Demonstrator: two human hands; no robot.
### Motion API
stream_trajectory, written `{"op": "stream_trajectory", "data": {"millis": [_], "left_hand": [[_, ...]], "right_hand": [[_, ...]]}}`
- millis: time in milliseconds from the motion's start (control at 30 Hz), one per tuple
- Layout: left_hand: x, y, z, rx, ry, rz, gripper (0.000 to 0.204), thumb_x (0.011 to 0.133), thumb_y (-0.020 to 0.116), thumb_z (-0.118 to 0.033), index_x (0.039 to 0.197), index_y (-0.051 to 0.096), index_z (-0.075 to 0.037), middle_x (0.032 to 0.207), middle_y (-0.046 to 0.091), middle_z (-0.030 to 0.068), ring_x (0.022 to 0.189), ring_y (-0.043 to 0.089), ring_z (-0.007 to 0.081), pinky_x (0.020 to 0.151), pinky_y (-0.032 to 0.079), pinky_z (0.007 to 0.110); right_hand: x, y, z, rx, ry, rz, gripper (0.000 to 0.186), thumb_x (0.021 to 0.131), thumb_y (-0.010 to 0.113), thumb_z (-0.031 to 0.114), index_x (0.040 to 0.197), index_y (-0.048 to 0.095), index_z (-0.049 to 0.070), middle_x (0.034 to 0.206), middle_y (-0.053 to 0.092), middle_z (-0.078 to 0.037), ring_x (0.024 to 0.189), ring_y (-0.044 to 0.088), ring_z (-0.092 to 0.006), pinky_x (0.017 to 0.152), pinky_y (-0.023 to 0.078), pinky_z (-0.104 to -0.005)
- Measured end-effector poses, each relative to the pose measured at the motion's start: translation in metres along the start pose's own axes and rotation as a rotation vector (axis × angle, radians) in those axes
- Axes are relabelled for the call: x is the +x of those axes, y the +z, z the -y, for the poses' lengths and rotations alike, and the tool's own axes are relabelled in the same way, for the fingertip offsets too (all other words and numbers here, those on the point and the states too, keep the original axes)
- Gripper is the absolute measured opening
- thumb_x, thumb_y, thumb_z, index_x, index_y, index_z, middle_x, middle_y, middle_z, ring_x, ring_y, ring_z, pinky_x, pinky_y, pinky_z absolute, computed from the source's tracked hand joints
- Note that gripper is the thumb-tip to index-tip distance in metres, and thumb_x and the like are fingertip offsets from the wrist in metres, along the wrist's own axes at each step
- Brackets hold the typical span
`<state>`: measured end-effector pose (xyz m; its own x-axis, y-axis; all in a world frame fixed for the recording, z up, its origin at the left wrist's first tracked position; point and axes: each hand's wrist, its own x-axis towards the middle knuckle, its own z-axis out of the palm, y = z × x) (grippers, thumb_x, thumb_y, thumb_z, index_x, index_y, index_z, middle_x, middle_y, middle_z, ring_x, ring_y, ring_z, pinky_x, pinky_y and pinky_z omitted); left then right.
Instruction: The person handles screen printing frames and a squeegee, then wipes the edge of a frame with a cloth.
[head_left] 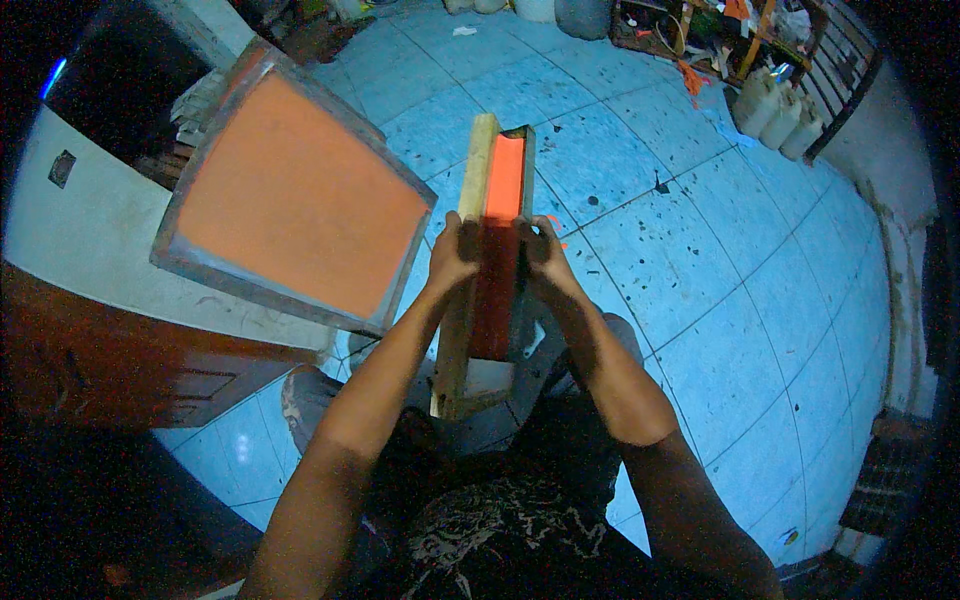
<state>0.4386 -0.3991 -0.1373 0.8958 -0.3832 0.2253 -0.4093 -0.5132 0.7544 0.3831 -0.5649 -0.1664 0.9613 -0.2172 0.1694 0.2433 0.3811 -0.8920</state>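
Note:
Between my two hands a framed screen [476, 175] stands tilted steeply, seen at a narrow angle. It has a pale wooden side and a bright orange inner face, dark red in the shaded lower part. My left hand [455, 252] is closed around its left side, thumb toward me. My right hand [545, 255] grips the opposite, darker side; most of its fingers are hidden behind the frame. To the left of my hands lies a second framed screen [300, 195], larger in view, with a flat orange face and grey edges. Neither hand touches it.
The second screen rests on a pale counter [80, 215] with a brown wooden front [150, 345]. Blue floor tiles [720, 260] carry dark spots and scraps. Pale jugs [780, 120] stand beside a cluttered shelf [690, 35] at the far right, with buckets [583, 18] at the back.

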Motion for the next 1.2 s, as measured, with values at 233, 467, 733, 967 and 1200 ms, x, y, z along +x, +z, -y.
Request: {"op": "stream_trajectory", "data": {"millis": [233,467,733,967,1200], "left_hand": [[-0.001,-0.024,0.016,0.303,0.009,0.066,0.048,0.074,0.064,-0.026,0.104,0.038,0.002,0.087,0.056,0.0294,0.087,0.054,0.0475,0.073,0.044,0.049],[-0.027,-0.060,0.039,0.326,-0.357,-0.088,0.031,0.092,0.034,-0.022,0.099,0.047,0.006,0.098,0.049,0.0284,0.088,0.052,0.0464,0.078,0.042,0.052],[-0.071,-0.121,0.021,0.160,-0.637,-0.197,0.037,0.093,0.031,-0.030,0.104,0.040,0.004,0.096,0.054,0.0372,0.093,0.053,0.0499,0.082,0.041,0.052],[-0.095,-0.125,0.057,-0.005,-0.535,-0.223,0.047,0.080,0.059,-0.036,0.105,0.039,-0.001,0.100,0.057,0.0297,0.095,0.056,0.0442,0.079,0.045,0.046],[-0.092,-0.116,0.080,0.043,-0.688,-0.208,0.060,0.071,0.067,-0.041,0.108,0.039,-0.003,0.103,0.059,0.0235,0.100,0.056,0.0411,0.081,0.046,0.043]], "right_hand": [[0.006,0.034,-0.017,0.119,0.088,-0.079,0.026,0.089,0.053,0.019,0.111,0.046,0.009,0.092,0.051,-0.004,0.084,0.050,-0.0163,0.075,0.042,-0.0308],[0.005,0.077,-0.041,-0.045,0.442,-0.002,0.027,0.087,0.057,0.028,0.105,0.048,0.010,0.080,0.048,-0.002,0.069,0.046,-0.0127,0.057,0.039,-0.0293],[-0.004,0.112,-0.102,-0.245,0.539,0.144,0.026,0.087,0.056,0.026,0.107,0.047,0.010,0.085,0.050,-0.004,0.070,0.050,-0.0148,0.062,0.043,-0.0300],[-0.011,0.136,-0.101,-0.080,0.472,0.189,0.027,0.091,0.042,0.030,0.101,0.051,0.007,0.085,0.055,-0.011,0.075,0.055,-0.0225,0.065,0.046,-0.0352],[-0.016,0.136,-0.085,-0.047,0.518,0.227,0.026,0.090,0.046,0.031,0.103,0.049,0.008,0.086,0.054,-0.007,0.076,0.054,-0.0188,0.066,0.046,-0.0331]]}}
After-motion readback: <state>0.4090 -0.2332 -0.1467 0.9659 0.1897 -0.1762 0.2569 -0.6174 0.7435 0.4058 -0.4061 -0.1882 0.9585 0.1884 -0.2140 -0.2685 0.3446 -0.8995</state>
